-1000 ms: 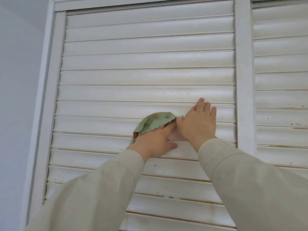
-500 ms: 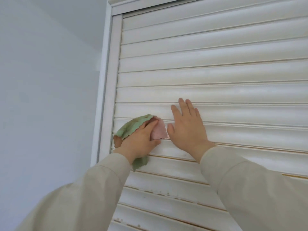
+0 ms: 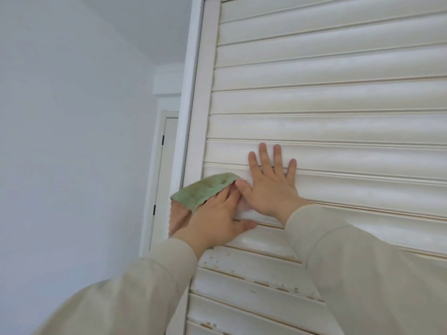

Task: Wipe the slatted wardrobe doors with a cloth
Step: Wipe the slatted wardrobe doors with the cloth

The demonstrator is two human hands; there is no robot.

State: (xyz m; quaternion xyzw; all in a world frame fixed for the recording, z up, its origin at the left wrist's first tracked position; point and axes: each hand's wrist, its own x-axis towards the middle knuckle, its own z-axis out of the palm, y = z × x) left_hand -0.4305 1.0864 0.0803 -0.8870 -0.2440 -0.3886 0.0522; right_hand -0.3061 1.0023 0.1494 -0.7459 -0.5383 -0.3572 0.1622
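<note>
since the earlier frame, the cloth (image 3: 205, 189) has been carried left to the door (image 3: 338, 102) frame, pressed flat under the left hand (image 3: 212, 221). the right hand (image 3: 271, 187) is braced flat, empty. this slat's pass is judged near complete.

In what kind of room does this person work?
Probably a bedroom or similar room in a home. A tall white wardrobe door with slats fills the view, a plain white wall stands beside it, and a hinged room door shows behind. The left hand presses a cloth.
</note>
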